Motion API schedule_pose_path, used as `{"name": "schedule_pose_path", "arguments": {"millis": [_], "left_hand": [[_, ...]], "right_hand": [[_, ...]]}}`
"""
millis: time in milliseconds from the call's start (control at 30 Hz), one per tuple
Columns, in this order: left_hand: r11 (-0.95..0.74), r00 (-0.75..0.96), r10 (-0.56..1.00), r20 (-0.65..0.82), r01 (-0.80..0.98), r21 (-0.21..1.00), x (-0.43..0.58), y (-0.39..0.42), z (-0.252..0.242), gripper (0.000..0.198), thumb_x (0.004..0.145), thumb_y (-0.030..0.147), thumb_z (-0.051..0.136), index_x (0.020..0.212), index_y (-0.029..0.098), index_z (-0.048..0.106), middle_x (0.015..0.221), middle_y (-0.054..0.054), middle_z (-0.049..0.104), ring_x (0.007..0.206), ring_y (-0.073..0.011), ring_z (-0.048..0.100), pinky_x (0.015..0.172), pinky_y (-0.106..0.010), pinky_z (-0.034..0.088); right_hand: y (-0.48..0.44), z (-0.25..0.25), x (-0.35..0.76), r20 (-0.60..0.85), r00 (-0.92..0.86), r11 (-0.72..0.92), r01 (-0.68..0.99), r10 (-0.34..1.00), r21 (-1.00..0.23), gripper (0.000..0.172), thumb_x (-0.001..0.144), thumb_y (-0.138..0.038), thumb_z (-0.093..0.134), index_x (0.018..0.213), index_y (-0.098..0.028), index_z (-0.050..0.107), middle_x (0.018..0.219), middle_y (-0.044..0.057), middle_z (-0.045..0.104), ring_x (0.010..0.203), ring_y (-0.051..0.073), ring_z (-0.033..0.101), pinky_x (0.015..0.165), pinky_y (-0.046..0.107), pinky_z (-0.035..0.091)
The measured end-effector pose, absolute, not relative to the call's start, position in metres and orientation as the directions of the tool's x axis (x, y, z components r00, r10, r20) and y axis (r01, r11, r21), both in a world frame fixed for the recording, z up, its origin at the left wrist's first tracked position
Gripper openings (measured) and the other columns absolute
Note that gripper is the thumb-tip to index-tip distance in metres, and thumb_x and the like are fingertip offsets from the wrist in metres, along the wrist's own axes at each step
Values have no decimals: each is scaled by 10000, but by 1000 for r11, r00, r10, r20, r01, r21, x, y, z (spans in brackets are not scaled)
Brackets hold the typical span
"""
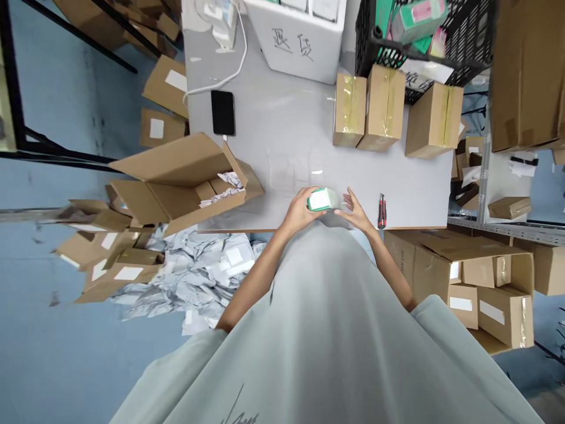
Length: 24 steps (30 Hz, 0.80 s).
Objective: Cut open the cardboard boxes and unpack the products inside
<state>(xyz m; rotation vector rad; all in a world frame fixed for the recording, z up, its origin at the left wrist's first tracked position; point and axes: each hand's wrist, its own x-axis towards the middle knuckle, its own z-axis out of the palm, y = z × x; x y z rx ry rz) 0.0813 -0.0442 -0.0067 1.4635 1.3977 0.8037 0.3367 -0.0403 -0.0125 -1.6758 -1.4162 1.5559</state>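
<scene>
My left hand [301, 211] is wrapped round a small green and white box [319, 199] near the front edge of the table. Just right of that box is my right hand [355, 213], its fingers spread and apart from the box, with nothing in it. A red and black utility knife [382, 211] lies on the table to the right of my right hand. To the left, an open cardboard box [176, 209] with crumpled paper inside leans over the table's left edge.
Three taped cartons [383, 109] stand at the back right, before a black plastic crate [424, 53]. A white bin [300, 47] with handwriting is at the back. A phone [223, 113] with a white cable lies left. Crumpled paper [198, 277] and cartons cover the floor.
</scene>
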Motion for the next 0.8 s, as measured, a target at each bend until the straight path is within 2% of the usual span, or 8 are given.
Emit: {"name": "schedule_pose_path", "arguments": {"millis": [67,133,233,333,433,533,667,800], "left_hand": [[160,120,975,-188,208,965,64,-38,-4,889,703,562,1003,1450,243,642,1444,-138,725,1352,-331,703,1114,-446,606],[239,150,960,-236,-1,971,49,-35,-2,1015,619,624,1041,1466,250,624,1484,-145,720,1375,-340,695,1135,-457,603],[307,183,946,-270,-226,924,36,-35,2,1061,573,570,1089,1481,248,645,1611,-166,659,1497,-375,626,1229,-474,549],[382,192,923,-334,-342,859,32,-38,4,964,666,496,1080,1500,241,667,1645,-156,650,1563,-381,578,1292,-476,498],[500,224,862,-455,-521,692,31,-41,4,751,870,613,928,1462,211,703,1558,-162,721,1492,-389,649,1246,-532,548],[560,252,791,-557,-663,496,29,-43,0,596,1018,616,751,1402,161,735,1483,-188,767,1438,-380,695,1171,-527,607],[529,224,765,-603,-753,391,24,-47,-9,453,1036,393,724,1444,197,721,1462,-133,788,1372,-301,739,1117,-442,628],[490,206,769,-605,-798,352,19,-59,-17,461,1006,325,734,1457,239,709,1487,-96,777,1314,-258,760,1072,-392,632]], "right_hand": [[-41,-9,332,-526,-33,-495,295,850,-817,1203,844,-872,758,1808,-279,352,1789,222,466,1635,362,528,1315,555,490],[-42,-1,326,-560,-38,-549,155,827,-821,1081,926,-932,574,1783,-298,396,1794,191,487,1599,349,577,1262,553,549],[-43,17,313,-512,-86,-516,-32,855,-856,1010,946,-913,567,1752,-319,438,1727,139,594,1524,345,648,1213,558,593],[-39,40,300,-397,13,-397,30,918,-917,1016,917,-868,705,1739,-317,474,1712,98,618,1600,324,569,1334,535,477],[-36,66,286,-205,63,-214,211,977,-954,972,958,-903,643,1691,-268,577,1774,101,547,1707,307,417,1443,488,286],[-38,88,270,-97,5,-95,253,995,-963,877,1042,-888,507,1644,-265,649,1762,101,561,1702,305,424,1436,489,306],[-47,98,253,-141,-48,-131,172,989,-976,792,982,-807,714,1577,-284,706,1674,108,651,1515,338,625,1262,496,548],[-60,90,247,-268,-57,-262,92,962,-961,722,903,-745,839,1443,-274,761,1390,97,799,1133,278,764,879,387,694]]}}
